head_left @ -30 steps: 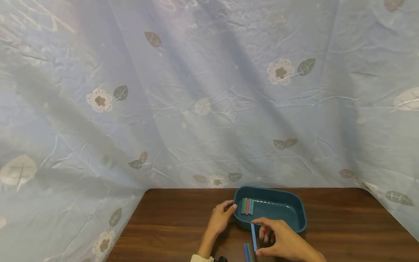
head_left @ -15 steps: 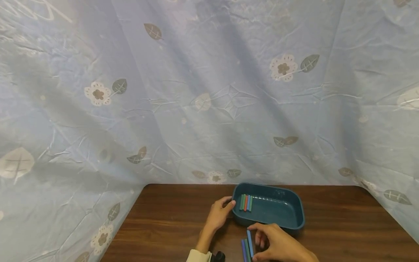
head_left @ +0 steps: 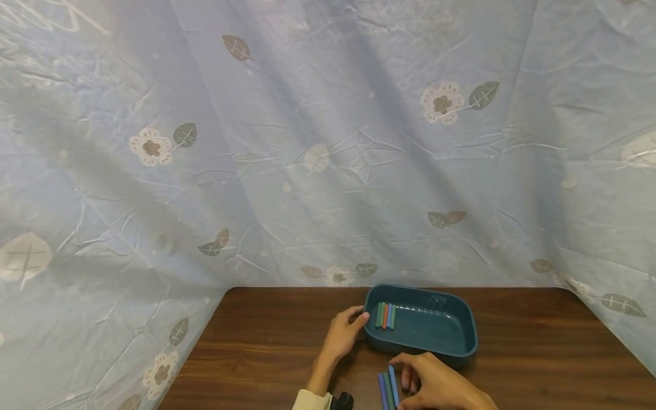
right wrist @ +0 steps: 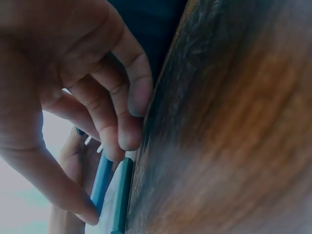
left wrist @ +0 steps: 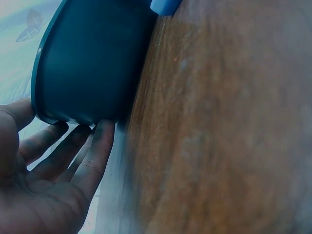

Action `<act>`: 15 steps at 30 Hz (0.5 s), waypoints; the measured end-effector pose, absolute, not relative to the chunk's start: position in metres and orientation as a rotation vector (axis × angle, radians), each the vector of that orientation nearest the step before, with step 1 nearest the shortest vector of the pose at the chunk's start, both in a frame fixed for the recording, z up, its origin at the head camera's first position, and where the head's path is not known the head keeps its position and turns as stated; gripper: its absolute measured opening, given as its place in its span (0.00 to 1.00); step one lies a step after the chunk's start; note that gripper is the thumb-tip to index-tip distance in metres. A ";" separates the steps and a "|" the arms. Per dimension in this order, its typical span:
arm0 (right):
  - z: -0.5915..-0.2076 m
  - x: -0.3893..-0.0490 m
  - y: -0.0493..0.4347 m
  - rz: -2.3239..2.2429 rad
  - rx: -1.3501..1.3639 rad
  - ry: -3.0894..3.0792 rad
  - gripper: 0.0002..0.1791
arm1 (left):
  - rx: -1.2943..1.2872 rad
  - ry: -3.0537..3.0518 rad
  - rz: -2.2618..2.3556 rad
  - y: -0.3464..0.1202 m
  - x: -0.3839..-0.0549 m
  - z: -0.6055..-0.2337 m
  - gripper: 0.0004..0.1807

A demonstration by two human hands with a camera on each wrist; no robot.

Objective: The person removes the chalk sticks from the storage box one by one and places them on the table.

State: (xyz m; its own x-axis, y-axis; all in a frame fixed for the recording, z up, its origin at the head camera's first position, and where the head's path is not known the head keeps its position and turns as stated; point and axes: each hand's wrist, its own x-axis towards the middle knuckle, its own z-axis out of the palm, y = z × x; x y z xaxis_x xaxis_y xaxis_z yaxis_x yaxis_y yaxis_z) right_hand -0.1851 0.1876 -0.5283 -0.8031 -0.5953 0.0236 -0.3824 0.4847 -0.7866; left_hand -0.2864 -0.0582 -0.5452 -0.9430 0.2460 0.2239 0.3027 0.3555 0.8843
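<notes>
At the near edge, the right hand (head_left: 435, 382) has thumb and forefinger parted, pinching a light blue stick (head_left: 394, 387) by its ends just beside a green stick (head_left: 389, 391) and a purple stick (head_left: 382, 391) on the table (head_left: 266, 347); an uneven squeeze could let it slip or knock its neighbours askew. Beyond, the left hand (head_left: 340, 335) holds the near-left end of a blue dish (head_left: 435, 330), thumb at the rim, other fingers spread along the outer wall, and a tug there might shift the row of sticks (head_left: 385, 316) lying inside.
</notes>
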 end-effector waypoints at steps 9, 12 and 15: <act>-0.532 -0.187 0.189 -1.152 -0.846 2.512 0.35 | -0.516 -2.544 -1.675 -0.059 -0.287 -0.546 0.22; -0.534 -0.188 0.189 -1.142 -0.861 2.514 0.34 | -0.514 -2.546 -1.670 -0.059 -0.287 -0.546 0.22; -0.534 -0.187 0.189 -1.125 -0.870 2.522 0.34 | -0.510 -2.548 -1.678 -0.059 -0.287 -0.547 0.22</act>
State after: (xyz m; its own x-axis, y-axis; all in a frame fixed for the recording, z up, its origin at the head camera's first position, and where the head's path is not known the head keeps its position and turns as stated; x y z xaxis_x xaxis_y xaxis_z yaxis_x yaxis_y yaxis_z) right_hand -0.1869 0.1892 -0.5342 -0.7921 -0.6101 0.0176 -0.4208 0.5250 -0.7398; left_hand -0.2869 -0.0586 -0.5465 -0.9446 0.2452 0.2182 0.2974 0.3577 0.8852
